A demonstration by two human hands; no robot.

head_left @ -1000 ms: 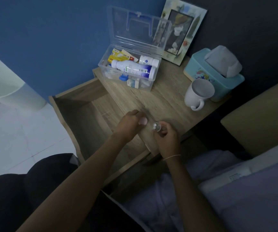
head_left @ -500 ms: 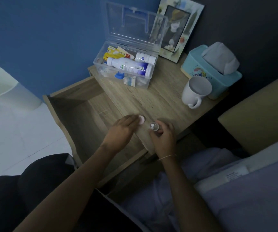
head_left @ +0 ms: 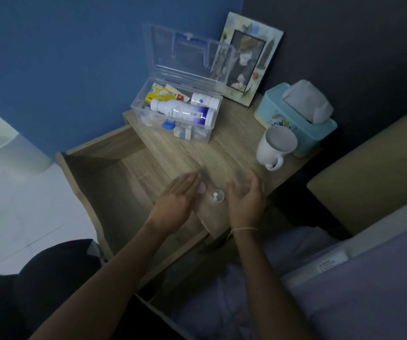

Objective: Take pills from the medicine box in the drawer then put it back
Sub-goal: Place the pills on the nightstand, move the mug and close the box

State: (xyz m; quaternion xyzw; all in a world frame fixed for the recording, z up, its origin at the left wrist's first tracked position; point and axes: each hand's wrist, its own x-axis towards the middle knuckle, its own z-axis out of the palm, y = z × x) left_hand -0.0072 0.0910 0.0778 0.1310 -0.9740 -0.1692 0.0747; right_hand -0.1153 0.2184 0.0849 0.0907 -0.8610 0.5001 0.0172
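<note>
1. A blue wall and a darker wall met behind a wooden tabletop (head_left: pixel 224 153), with a bed (head_left: pixel 369 290) at 4 o'clock in the dim head view.
2. The drawer (head_left: pixel 114 177) stood pulled out at 9 o'clock of the tabletop, its inside bare wood.
3. The clear medicine box (head_left: pixel 148 105) sat at the tabletop's far 12 o'clock corner with its lid (head_left: pixel 190 60) raised upright.
4. Inside it lay a large white bottle (head_left: pixel 183 112) on its side, a smaller white bottle (head_left: pixel 205 101) behind it, and a yellow carton (head_left: pixel 160 94).
5. A small clear cup (head_left: pixel 217 195) rested on the near edge of the tabletop, holding what looked like 2 pale pills (head_left: pixel 214 196).
6. The left hand (head_left: pixel 180 200) lay flat and released at 9 o'clock of the cup, a pale round cap (head_left: pixel 201 188) just by its fingertips; whether it touched the cap I cannot tell.
7. The right hand (head_left: pixel 245 200) hovered open at 3 o'clock of the cup, gripping nothing, a thin band at the wrist.
8. A white mug (head_left: pixel 274 148) stood at 2 o'clock, touching a teal tissue box (head_left: pixel 293 119); a picture frame (head_left: pixel 251 57) leaned behind the lid.
</note>
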